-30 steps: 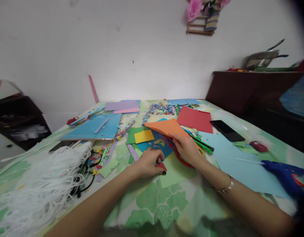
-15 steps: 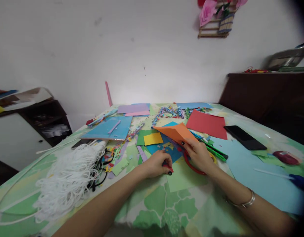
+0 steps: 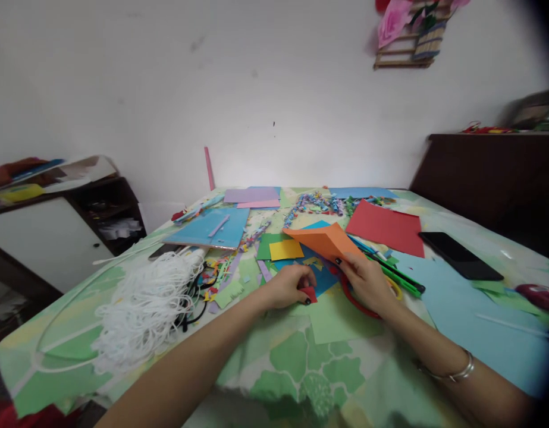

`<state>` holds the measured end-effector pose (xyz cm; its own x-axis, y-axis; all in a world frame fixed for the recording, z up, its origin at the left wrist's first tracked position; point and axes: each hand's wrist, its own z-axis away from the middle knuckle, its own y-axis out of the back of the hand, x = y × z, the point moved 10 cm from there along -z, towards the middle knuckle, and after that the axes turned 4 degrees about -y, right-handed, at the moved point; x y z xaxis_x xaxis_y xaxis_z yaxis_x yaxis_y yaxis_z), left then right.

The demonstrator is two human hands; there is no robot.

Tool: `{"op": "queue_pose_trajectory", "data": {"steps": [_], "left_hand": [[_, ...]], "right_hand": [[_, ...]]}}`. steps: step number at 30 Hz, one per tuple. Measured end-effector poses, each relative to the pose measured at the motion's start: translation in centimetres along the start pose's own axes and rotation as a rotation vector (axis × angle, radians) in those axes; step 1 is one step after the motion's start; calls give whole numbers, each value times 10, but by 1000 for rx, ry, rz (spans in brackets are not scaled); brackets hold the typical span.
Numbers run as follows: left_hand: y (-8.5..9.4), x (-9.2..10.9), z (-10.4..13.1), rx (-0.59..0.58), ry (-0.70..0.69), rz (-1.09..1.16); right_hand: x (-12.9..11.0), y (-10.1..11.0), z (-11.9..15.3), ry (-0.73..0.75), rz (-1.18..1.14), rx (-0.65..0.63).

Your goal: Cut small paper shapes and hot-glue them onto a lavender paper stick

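Observation:
My left hand point(image 3: 289, 286) pinches a small red paper piece point(image 3: 310, 293) between thumb and fingers, above the blue and light green papers. My right hand point(image 3: 367, 279) holds an orange sheet point(image 3: 325, 239), which is raised and bent, its far end pointing left. Red-handled scissors point(image 3: 357, 304) lie under that hand, partly hidden by it. A yellow paper point(image 3: 286, 249) rests on a green one just beyond my left hand. Light green paper point(image 3: 341, 321) lies below both hands.
White cord point(image 3: 144, 309) is heaped at the left. A red sheet point(image 3: 385, 227), a green cutter point(image 3: 403, 279), a black phone point(image 3: 460, 255) and light blue paper point(image 3: 470, 309) lie to the right. Blue sheets and curled paper strips point(image 3: 319, 204) are farther back.
The view has turned slightly left, so the scene sits farther right. My left hand has lifted a little with the red piece, which now shows more. My right hand still holds the orange sheet.

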<state>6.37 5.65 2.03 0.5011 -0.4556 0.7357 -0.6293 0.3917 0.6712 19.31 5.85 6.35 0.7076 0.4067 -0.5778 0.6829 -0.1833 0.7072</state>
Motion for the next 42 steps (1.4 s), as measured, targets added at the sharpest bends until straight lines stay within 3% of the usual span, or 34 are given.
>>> {"op": "queue_pose_trajectory", "data": {"steps": [3, 5, 7, 10, 13, 15, 16, 18, 19, 21, 23, 25, 27, 36, 38, 42], "left_hand": [[18, -6, 3, -53, 43, 38], [46, -20, 10, -19, 128, -139], [84, -43, 23, 88, 287, -344], [129, -69, 42, 253, 425, -503], [150, -79, 48, 389, 470, -600], [148, -68, 42, 448, 413, -623], [141, -58, 36, 459, 350, -617], [118, -29, 25, 434, 178, -569], [100, -7, 19, 392, 0, -472], [52, 30, 16, 163, -256, -331], [13, 53, 21, -4, -374, -340], [-11, 63, 27, -90, -418, -428], [-18, 60, 28, -112, -383, -502], [3, 39, 20, -81, -333, -561], [23, 35, 16, 77, -281, -525], [92, 22, 31, 638, -117, -435]], "right_hand": [[-4, -2, 1, 13, -10, -39], [-10, -4, 4, 32, -11, -80], [-19, -12, 10, 67, -21, -177], [-37, -33, 26, 122, -134, -419], [-40, -45, 32, 83, -365, -597], [-18, -30, 17, -15, -390, -489], [0, -14, 7, -75, -322, -358], [35, 17, -6, -174, -99, -197], [48, 28, -9, -194, -44, -181], [67, 38, -10, -218, 62, -234], [76, 37, -4, -222, 138, -333], [76, 32, 2, -215, 196, -407], [72, 27, 7, -210, 242, -447], [64, 22, 12, -224, 478, -455], [63, 20, 11, -221, 515, -445], [69, 17, 7, -254, 574, -421]]}}
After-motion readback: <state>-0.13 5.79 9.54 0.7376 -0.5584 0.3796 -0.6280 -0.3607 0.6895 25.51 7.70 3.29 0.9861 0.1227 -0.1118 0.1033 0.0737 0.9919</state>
